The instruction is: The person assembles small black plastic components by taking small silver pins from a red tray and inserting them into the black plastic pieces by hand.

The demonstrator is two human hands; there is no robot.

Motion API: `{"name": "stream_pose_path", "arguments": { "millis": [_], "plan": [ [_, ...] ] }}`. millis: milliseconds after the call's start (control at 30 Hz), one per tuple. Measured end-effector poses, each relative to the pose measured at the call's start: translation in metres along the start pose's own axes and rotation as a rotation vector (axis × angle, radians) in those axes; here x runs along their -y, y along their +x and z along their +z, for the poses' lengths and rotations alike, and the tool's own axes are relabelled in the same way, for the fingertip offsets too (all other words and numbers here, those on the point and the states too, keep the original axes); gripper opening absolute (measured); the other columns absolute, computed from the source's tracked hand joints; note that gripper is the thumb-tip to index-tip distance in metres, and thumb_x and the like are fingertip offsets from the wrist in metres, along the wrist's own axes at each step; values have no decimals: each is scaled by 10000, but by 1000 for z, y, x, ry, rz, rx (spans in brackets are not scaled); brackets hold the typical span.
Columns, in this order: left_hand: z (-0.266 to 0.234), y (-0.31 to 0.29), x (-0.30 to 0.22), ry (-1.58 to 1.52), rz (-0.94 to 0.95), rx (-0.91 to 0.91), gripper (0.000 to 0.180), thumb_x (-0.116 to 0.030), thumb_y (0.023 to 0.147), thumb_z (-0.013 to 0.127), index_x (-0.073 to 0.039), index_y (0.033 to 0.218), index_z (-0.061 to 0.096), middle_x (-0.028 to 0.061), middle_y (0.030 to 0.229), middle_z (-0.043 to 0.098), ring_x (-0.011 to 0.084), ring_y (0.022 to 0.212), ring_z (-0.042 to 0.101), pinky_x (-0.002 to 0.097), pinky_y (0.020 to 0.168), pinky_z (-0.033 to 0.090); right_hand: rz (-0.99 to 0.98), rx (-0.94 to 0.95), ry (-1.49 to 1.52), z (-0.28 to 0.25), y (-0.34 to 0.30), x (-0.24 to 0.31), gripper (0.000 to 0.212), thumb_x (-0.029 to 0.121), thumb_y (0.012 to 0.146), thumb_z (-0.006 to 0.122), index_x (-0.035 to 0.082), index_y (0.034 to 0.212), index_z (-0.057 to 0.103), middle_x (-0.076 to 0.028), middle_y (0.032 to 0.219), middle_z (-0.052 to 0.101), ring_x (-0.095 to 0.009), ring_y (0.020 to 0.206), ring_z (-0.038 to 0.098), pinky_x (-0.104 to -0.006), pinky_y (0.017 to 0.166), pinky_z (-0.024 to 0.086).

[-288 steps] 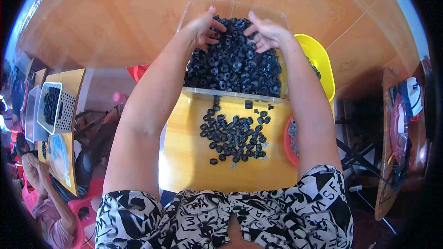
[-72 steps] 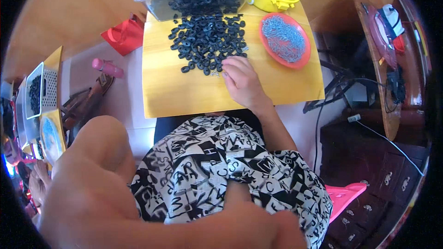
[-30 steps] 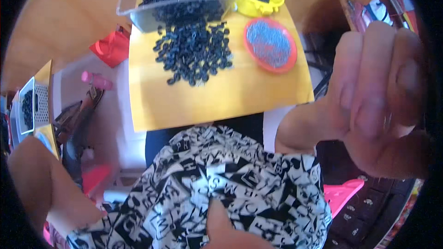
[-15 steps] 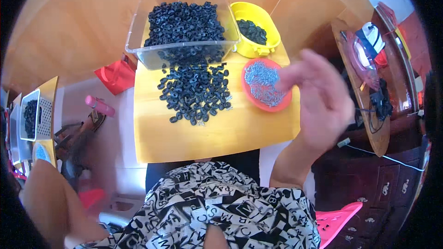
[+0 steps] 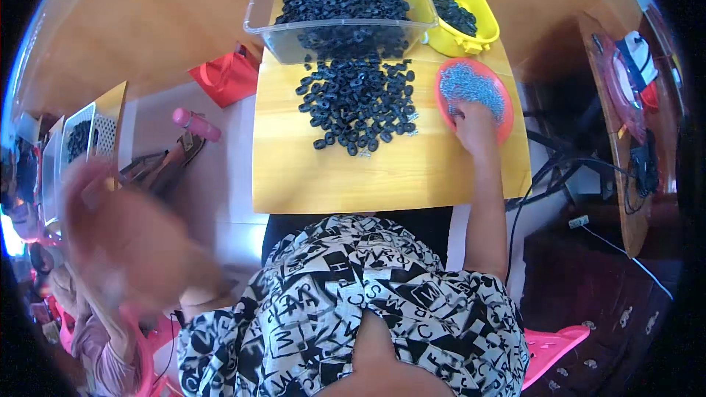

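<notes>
My right hand [image 5: 476,125] reaches into a round red dish [image 5: 506,131] on the right of the table. Its fingers are bunched at the near edge of a heap of small silvery metal pieces [image 5: 474,82]; what they pinch, if anything, is hidden. Out to the left of the table my left hand [image 5: 132,228] is raised and smeared by motion, so its fingers cannot be read. Many small black oval parts with holes [image 5: 357,106] lie spread across the middle of the table. More of them fill a clear plastic bin [image 5: 338,37] behind.
A yellow tub [image 5: 482,18] with black parts stands behind the dish. The wooden table [image 5: 316,187] fills the middle. Left of it are a red bag [image 5: 228,77], a pink bottle [image 5: 197,125] and a white perforated basket [image 5: 105,132]. Another person [image 5: 103,342] is at the lower left.
My right hand has gone from a blurred place above the dish's right side down into the metal pieces. My left arm has swung up at the left. The whole view has shifted.
</notes>
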State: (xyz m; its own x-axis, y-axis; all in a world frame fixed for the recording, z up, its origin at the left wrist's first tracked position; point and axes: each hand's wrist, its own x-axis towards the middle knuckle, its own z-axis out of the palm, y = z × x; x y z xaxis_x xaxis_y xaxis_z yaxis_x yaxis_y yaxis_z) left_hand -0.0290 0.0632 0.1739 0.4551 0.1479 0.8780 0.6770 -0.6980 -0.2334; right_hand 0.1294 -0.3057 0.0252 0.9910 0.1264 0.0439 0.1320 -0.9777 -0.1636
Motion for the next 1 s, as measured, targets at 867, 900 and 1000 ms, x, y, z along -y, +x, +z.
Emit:
{"name": "stream_pose_path", "arguments": {
  "millis": [867, 900, 1000],
  "plan": [
    [110, -129, -144, -1785, -327, 847, 63, 0, 842, 558, 38, 885, 583, 119, 862, 602, 223, 761, 573, 314, 693, 459, 221, -189, 653, 2, -3, -26, 132, 55, 773, 627, -8, 888, 620, -166, 799, 648, -276, 740, 634, -356, 681, 492],
    [108, -128, -141, -1839, -454, 949, 76, -10, 882, 533, 47, 912, 574, 105, 881, 612, 186, 759, 587, 287, 686, 465, 203, -206, 631, 2, -3, -25, 127, 47, 768, 631, -12, 880, 617, -162, 785, 647, -260, 731, 634, -349, 674, 493],
    [103, -127, -130, -2096, -628, 1059, 129, -65, 918, 514, 46, 955, 569, 108, 872, 632, 124, 696, 589, 247, 628, 467, 151, -233, 558, 0, -5, -21, 114, 38, 759, 641, -16, 856, 614, -150, 761, 643, -234, 711, 633, -335, 658, 493]
  ]
}}
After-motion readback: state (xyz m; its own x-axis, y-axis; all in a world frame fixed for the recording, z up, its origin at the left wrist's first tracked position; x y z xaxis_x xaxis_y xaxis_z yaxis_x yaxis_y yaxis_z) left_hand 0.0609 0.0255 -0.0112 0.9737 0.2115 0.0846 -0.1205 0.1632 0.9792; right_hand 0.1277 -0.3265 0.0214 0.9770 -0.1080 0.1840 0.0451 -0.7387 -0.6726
